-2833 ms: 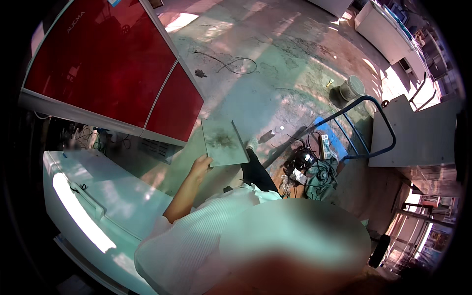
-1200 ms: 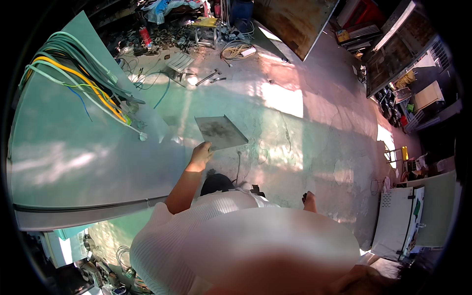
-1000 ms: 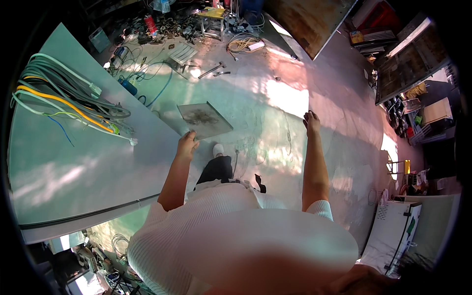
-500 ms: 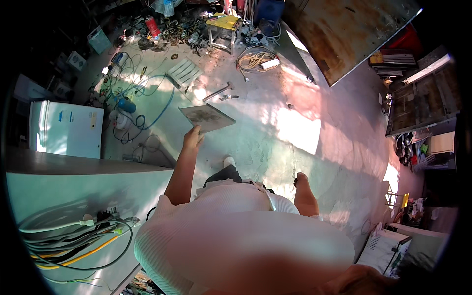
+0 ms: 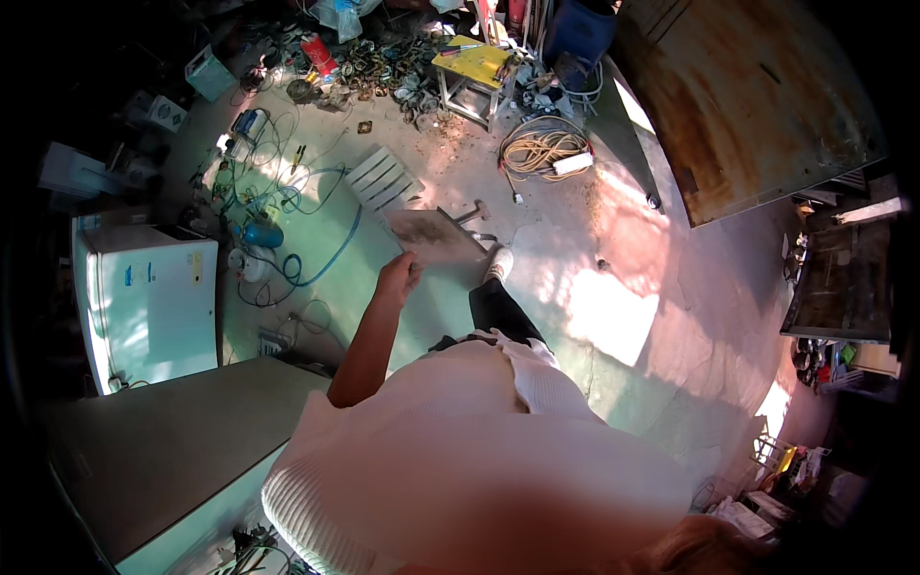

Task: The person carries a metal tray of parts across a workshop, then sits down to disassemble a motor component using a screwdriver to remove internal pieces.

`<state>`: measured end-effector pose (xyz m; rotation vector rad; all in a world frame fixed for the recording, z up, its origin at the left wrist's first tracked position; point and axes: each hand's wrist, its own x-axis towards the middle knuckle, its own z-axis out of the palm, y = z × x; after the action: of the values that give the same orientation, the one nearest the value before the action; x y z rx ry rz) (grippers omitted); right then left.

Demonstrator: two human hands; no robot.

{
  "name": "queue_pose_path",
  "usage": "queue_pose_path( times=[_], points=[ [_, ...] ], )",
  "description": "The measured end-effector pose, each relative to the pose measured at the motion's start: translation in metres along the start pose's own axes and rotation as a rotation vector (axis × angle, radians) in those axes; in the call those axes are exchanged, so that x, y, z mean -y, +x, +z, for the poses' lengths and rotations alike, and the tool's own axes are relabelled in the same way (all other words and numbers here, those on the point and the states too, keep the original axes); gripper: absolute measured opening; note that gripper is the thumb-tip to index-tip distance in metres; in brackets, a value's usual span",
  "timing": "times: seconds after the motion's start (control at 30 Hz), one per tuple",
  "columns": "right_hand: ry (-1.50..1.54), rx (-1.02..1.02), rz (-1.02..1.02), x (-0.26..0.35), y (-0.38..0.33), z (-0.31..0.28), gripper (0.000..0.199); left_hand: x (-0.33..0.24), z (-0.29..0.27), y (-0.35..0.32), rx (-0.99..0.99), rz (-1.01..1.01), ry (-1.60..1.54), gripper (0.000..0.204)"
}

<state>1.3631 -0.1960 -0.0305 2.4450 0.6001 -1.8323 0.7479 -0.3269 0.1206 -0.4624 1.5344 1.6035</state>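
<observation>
My left hand (image 5: pixel 399 278) is closed on the near left edge of a flat, stained metal panel (image 5: pixel 431 236) with a raised rim. The panel is held out ahead of me, above the floor. Beyond it lie a pale slatted board (image 5: pixel 381 178) and a hammer (image 5: pixel 473 211) whose handle is partly hidden by the panel. My foot in a light shoe (image 5: pixel 499 262) is by the panel's right corner. My right hand is out of sight.
On the left are a white refrigerator (image 5: pixel 158 307), a grey cabinet top (image 5: pixel 163 450) and a blue cylinder (image 5: pixel 260 233) among hoses. Ahead stand a yellow-topped stool (image 5: pixel 470 63) and coiled orange cable (image 5: pixel 537 151). A large rusty sheet (image 5: pixel 757 105) leans at right.
I have stepped forward, so the cabinet and refrigerator sit nearer and lower. The panel, still in my left hand, now overlaps the hammer's handle. My right hand has left the view.
</observation>
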Motion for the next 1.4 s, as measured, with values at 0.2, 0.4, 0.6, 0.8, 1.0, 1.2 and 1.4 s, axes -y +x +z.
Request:
queue_pose_path(
  times=[0.2,0.4,0.6,0.8,1.0,1.2,1.4],
  points=[
    [-0.111,0.252,-0.432,0.411,0.077,0.189,0.017,-0.09,0.06,0.052,0.061,0.047,-0.05,0.024],
    [-0.439,0.503,-1.123,0.661,-0.11,0.429,0.037,-0.168,0.097,0.081,0.086,0.087,-0.086,0.027],
    [-0.801,0.971,-0.779,0.673,-0.226,0.543,0.052,-0.247,0.136,0.159,0.198,0.148,-0.11,0.03],
    [-0.397,1.132,-0.428,0.708,-0.239,0.599,0.04,-0.346,0.184,0.287,0.354,0.104,0.03,0.033],
    [-0.396,1.072,-0.519,0.789,-0.249,0.665,0.035,-0.455,0.228,0.39,0.52,0.088,0.217,0.047],
    [-0.331,0.982,-0.659,0.867,-0.254,0.769,0.031,-0.545,0.226,0.463,0.252,0.375,0.232,0.056],
    [-0.356,0.992,-0.606,0.968,-0.259,0.864,0.032,-0.57,0.168,0.462,0.013,0.356,0.237,0.049]
  ],
)
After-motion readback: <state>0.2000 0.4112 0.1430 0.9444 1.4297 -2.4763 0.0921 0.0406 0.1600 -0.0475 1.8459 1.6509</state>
